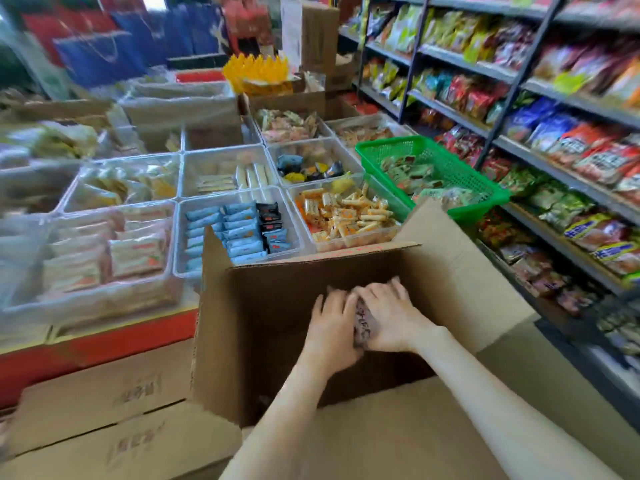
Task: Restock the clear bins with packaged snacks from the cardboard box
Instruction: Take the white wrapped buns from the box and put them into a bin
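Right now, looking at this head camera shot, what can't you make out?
Snack pack: head view, mostly covered by left hand and right hand; print blurred.
Cardboard box interior: head view, dark; bottom hidden by arms.
Left clear bins: head view, motion blur, labels unreadable.
Shelf packets: head view, cut off at right edge.

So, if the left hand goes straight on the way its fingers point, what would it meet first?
Probably the far inner wall of the cardboard box: the left hand, holding the snack packets, points toward it. Depth is unclear.
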